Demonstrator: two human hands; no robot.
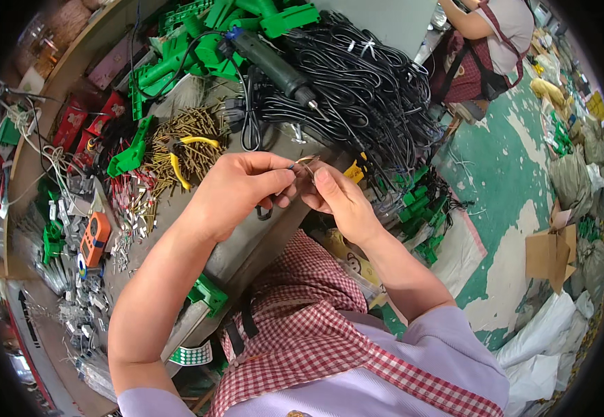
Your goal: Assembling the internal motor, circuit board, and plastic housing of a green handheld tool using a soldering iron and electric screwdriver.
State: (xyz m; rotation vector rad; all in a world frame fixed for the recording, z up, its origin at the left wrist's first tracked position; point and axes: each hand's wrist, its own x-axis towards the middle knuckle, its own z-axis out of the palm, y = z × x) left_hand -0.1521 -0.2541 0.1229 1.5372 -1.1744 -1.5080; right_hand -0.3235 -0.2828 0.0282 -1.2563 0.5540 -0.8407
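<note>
My left hand (250, 184) and my right hand (337, 198) meet over the bench's front edge, fingertips nearly touching. Both are pinched on thin wire ends (307, 160), which look coppery and brown; which strand sits in which hand is hard to make out. A bit of black cable (265, 210) hangs below my left fingers. Just left of that hand, yellow-handled pliers (177, 170) rest on a heap of long brass-coloured screws (201, 125). Beyond my hands lies a dark electric screwdriver (274, 66), its bit pointing toward me, on bundled black cables (357, 90).
Green plastic housings (177, 59) pile up at the back. An orange multimeter (95, 238) lies at left among small connectors. To the right, another person (483, 48) sits beyond the cables; a cardboard box (551, 250) and sacks stand on the worn green floor (496, 181).
</note>
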